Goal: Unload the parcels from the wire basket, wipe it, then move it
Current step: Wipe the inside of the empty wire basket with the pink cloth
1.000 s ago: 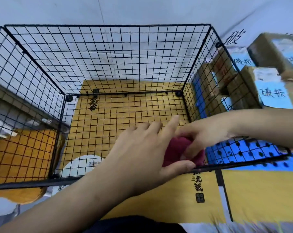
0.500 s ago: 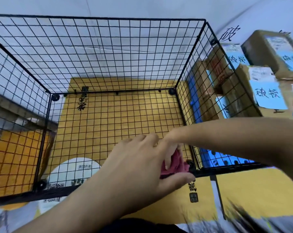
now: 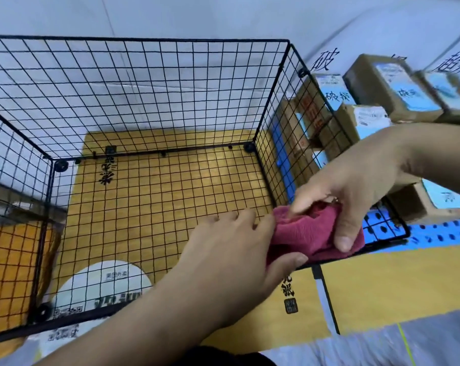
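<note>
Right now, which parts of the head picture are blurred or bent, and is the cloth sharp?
Head view: the wire basket looks splayed by the wide-angle lens; the parcels at upper right are smeared; the red cloth, gripped by left hand and right hand, is fairly sharp; light even, no glare.

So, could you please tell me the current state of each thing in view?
wire basket: upright, empty.
red cloth: bunched, at the basket's near rim.
parcels: stacked outside, beside the basket.
left hand: pinching the cloth.
right hand: gripping the cloth.
</note>
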